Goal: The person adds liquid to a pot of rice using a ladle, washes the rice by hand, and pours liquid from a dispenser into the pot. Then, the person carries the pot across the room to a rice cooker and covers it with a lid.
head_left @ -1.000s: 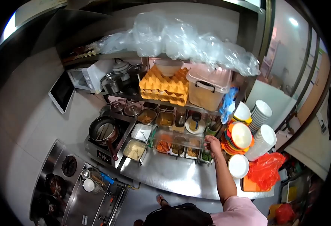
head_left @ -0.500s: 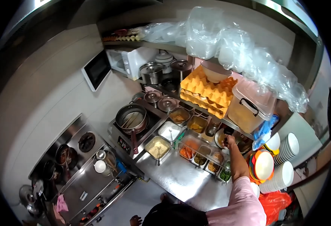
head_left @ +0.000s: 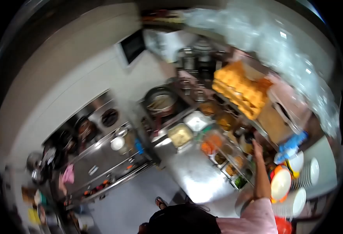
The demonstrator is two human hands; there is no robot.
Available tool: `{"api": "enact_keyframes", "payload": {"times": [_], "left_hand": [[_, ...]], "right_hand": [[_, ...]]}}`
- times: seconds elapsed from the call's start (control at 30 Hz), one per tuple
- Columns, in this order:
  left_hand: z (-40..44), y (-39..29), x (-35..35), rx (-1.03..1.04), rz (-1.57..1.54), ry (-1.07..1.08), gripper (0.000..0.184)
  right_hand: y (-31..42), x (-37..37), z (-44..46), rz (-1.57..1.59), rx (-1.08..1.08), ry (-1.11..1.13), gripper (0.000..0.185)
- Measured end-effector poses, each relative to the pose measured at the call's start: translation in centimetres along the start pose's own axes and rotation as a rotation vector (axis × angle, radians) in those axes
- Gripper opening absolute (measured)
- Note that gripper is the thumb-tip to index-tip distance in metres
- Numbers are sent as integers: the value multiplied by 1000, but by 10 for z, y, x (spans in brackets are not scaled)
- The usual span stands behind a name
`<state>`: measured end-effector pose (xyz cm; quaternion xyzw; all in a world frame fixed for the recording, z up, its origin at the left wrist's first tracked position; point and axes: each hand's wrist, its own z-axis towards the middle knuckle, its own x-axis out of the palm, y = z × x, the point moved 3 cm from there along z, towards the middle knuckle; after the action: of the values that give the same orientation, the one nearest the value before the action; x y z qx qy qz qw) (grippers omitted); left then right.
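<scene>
My right hand [head_left: 257, 148] reaches to the back of the steel counter [head_left: 187, 171]. Its fingers close by a dark-topped item [head_left: 249, 137] over a pale round container [head_left: 245, 145]; blur hides what they grip. Just left of that arm sits a rack of small tubs, with orange shreds [head_left: 208, 148] and chopped greens [head_left: 240, 181] among them. Beyond it are a tub of pale yellow food [head_left: 180, 135] and a tub of white food [head_left: 197, 121]. Only a small dark part of my left hand [head_left: 143, 227] shows at the bottom edge, its fingers unclear.
A pan [head_left: 160, 102] rests on a cooker to the left of the tubs. Yellow egg trays [head_left: 239, 89] and a lidded plastic box [head_left: 277, 121] stand on the shelf. Stacked bowls [head_left: 296, 201] and an orange-rimmed plate [head_left: 280, 183] are at right. A stove counter [head_left: 97, 163] lies left.
The view has swung, so the scene sits further right and lower left shows more floor. My right hand stays by the dark-topped item. My left hand is less visible.
</scene>
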<state>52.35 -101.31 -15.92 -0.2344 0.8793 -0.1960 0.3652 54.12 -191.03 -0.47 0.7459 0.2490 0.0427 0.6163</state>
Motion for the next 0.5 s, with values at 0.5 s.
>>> {"api": "enact_keyframes", "payload": {"times": [0.5], "left_hand": [[-19,100,-1,278,-259,-380,34]], "right_hand": [[266,192,-386,-102,-324,749,26]]}}
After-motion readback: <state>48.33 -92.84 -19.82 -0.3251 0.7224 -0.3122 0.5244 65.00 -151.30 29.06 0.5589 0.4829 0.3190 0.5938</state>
